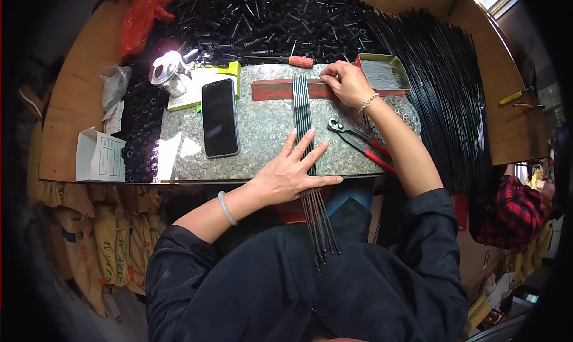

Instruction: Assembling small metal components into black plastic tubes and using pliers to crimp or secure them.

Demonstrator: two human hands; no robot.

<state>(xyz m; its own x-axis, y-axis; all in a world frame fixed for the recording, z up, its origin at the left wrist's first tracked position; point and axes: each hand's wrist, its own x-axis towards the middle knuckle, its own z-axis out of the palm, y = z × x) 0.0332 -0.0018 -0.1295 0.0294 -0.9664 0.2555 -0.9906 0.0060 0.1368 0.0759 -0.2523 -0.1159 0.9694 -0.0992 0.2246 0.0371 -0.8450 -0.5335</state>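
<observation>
A row of thin dark metal rods [302, 112] lies side by side on the speckled stone slab [262, 133], their near ends sticking out past the table edge. My left hand [286, 172] rests flat across them, fingers spread. Under the rods' far ends runs a red bar [271, 90], worn along its top. My right hand [349, 86] is at the bar just right of the rods, thumb and fingertips pinched together; whatever sits between them is too small to make out. Beside that wrist stands an open tin [404, 73] of thin metal pins [382, 74]. Red-handled pincers [364, 144] lie below it.
A phone [219, 118] lies left of the rods, near a shiny metal cup [170, 73]. Black parts [262, 19] heap at the back, and long black rods [447, 91] pile at right. A white box [101, 156] stands front left. Another person's checked sleeve [513, 213] shows far right.
</observation>
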